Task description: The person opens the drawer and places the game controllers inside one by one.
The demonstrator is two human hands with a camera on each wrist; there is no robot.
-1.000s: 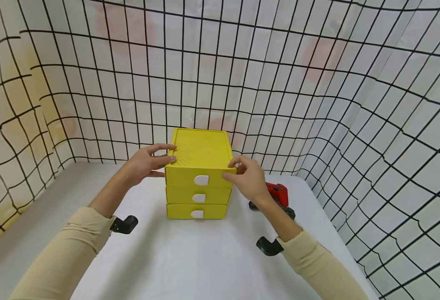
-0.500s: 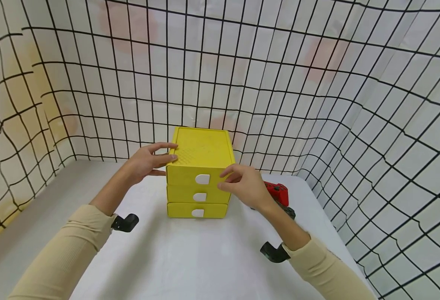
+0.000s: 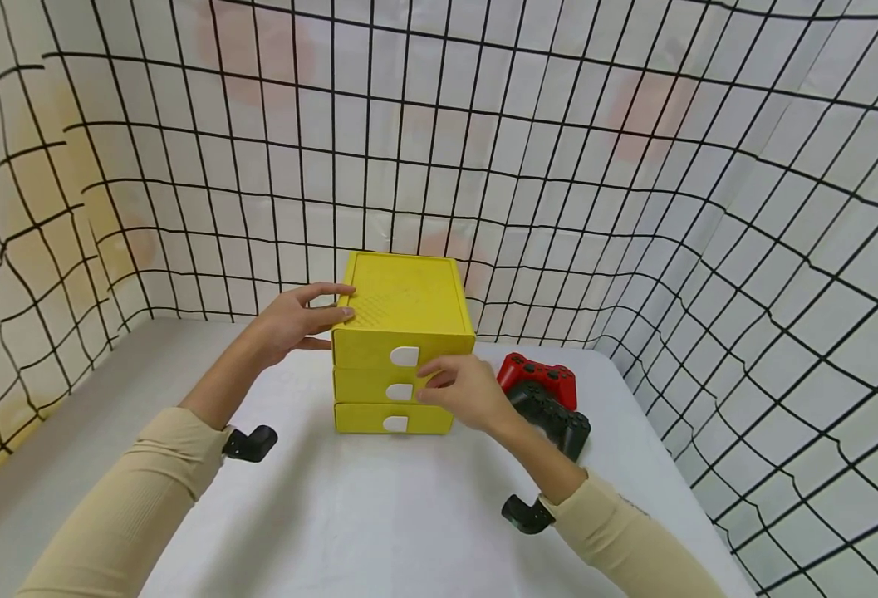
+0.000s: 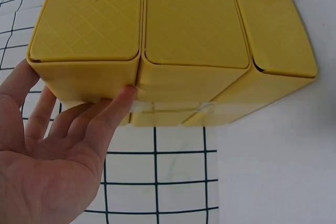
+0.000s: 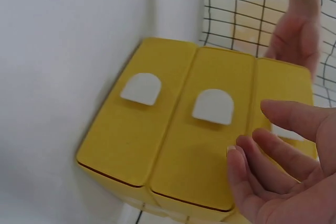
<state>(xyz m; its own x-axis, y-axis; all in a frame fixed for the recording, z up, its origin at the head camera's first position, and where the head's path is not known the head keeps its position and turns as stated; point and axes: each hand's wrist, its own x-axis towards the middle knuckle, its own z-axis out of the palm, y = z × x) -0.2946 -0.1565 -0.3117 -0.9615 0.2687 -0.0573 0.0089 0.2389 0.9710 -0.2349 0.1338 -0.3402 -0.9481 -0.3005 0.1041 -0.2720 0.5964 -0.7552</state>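
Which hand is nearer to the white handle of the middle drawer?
The right hand: its fingers are just beside the middle drawer's white handle. The left hand rests higher up, against the left top edge of the yellow drawer unit.

The right hand (image 3: 464, 390) hides the middle drawer's right end; fingertip contact perhaps, unclear.

Both arms wear snug, long beige knit sleeves ending above the wrists. A small black camera mount is strapped under each wrist. The left hand (image 3: 289, 324) and right hand (image 3: 464, 390) are bare, without gloves, rings or a watch.
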